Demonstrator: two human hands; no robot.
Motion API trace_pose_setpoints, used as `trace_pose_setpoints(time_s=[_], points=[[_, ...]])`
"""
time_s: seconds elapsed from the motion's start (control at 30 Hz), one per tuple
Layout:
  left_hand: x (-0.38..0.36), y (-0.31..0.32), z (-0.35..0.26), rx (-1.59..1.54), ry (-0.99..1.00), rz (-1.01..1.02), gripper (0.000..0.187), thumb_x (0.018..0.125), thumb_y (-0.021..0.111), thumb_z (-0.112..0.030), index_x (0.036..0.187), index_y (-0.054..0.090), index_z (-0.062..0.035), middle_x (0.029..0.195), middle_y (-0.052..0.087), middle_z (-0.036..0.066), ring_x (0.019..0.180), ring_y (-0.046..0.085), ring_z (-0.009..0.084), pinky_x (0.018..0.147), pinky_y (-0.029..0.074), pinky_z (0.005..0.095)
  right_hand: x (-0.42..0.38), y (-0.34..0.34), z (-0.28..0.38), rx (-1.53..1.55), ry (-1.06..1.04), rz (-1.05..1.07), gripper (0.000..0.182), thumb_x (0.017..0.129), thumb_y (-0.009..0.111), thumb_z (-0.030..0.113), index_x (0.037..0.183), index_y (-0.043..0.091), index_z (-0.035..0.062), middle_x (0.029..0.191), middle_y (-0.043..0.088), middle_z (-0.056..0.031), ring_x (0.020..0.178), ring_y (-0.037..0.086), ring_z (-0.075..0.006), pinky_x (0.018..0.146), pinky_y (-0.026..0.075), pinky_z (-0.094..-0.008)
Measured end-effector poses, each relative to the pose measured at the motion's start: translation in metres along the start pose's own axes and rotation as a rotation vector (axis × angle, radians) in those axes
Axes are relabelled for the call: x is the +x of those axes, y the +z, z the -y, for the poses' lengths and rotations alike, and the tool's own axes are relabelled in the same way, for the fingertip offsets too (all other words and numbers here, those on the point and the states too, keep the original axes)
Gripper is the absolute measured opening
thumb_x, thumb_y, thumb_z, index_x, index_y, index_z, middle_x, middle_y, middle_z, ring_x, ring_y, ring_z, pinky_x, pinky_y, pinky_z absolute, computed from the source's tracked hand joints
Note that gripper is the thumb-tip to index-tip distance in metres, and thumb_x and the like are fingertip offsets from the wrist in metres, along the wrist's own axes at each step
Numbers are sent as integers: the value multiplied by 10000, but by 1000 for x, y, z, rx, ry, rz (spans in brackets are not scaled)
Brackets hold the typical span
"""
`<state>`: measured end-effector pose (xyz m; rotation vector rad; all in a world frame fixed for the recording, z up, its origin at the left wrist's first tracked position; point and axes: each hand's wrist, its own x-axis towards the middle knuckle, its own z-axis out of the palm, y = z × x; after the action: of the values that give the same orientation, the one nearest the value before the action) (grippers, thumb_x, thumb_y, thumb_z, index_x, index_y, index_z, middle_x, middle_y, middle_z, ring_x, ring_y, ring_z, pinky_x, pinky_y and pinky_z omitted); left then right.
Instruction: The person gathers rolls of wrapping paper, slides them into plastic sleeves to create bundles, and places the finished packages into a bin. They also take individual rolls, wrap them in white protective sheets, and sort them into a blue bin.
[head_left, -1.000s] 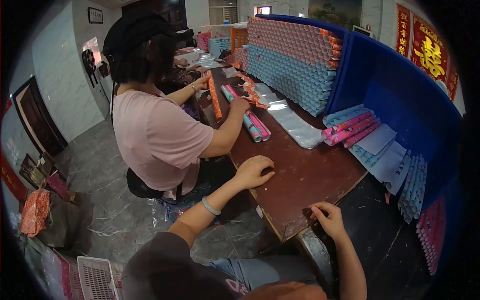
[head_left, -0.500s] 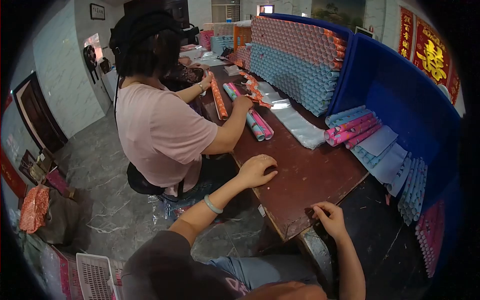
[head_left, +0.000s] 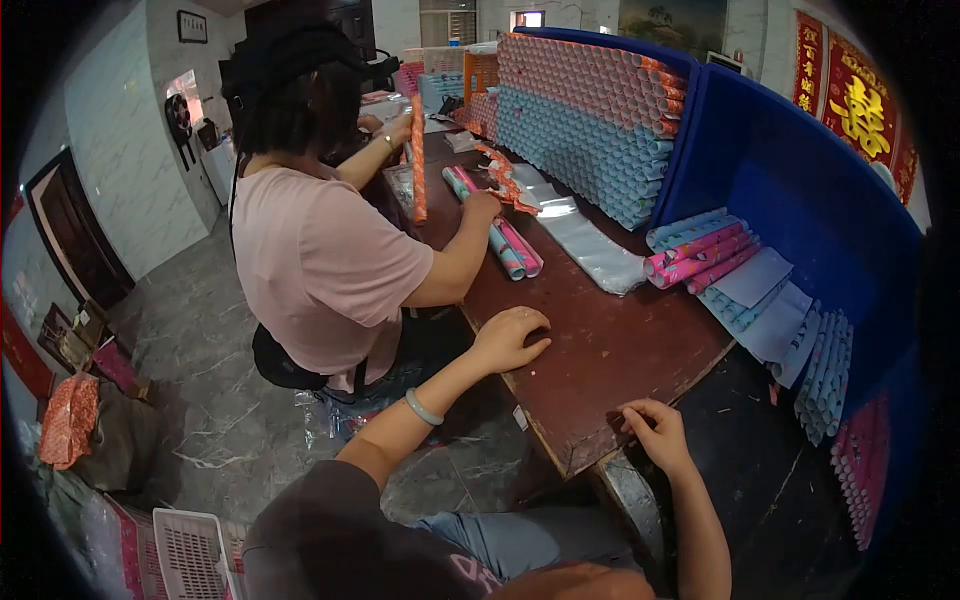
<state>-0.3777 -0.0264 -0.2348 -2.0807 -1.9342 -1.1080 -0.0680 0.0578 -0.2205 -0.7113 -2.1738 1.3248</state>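
Note:
My left hand (head_left: 512, 342) rests on the near left edge of the brown table (head_left: 590, 345). Its fingers curve loosely, the thumb stands apart, and nothing is in it. At the table's near right corner, my right hand (head_left: 655, 432) has its fingers bent and a small gap beside the thumb; I see no object in it. Farther up the table lie pink and blue patterned rolls (head_left: 513, 245), with a co-worker's hand (head_left: 482, 207) on them. The co-worker's other hand (head_left: 398, 130) holds an orange patterned roll (head_left: 419, 170). Clear plastic sleeves (head_left: 590, 245) lie to the right of the rolls.
A blue bin (head_left: 800, 190) stands at the right, with pink rolls (head_left: 705, 262) and blue rolls (head_left: 825, 385) by it. Stacked rolls (head_left: 590, 120) fill another bin behind the table. The co-worker (head_left: 325, 235) sits at left; a white basket (head_left: 187, 555) is at bottom left.
The co-worker's far hand has moved up and away, and the orange roll now stands more upright and farther left. My two hands have hardly moved.

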Motion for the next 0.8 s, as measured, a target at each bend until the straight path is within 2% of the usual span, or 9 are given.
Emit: trace_pose_setpoints(time_s=[0.53, 0.63, 0.8], points=[[0, -2, -3, 1, -8, 12, 264, 828, 653, -228, 1015, 636, -42, 1042, 645, 131, 1015, 595, 310, 857, 480, 397, -1, 1, 2, -10, 36, -9, 156, 893, 625, 129, 963, 691, 7, 768, 673, -57, 707, 631, -111, 645, 497, -264], [-1, -1, -4, 4, -7, -29, 251, 807, 650, -229, 968, 623, -37, 999, 646, 135, 1006, 598, 301, 868, 477, 386, -1, 0, 5, -39, 19, -8, 152, 891, 627, 126, 962, 693, 9, 765, 673, -56, 701, 631, -110, 633, 496, -264], [0, -1, -4, 2, -9, -17, 258, 809, 650, -232, 972, 622, -35, 1005, 646, 136, 1008, 598, 302, 876, 474, 387, -1, 1, 3, -56, 10, -15, 152, 889, 630, 132, 959, 697, 15, 764, 675, -54, 691, 631, -103, 583, 489, -253]])
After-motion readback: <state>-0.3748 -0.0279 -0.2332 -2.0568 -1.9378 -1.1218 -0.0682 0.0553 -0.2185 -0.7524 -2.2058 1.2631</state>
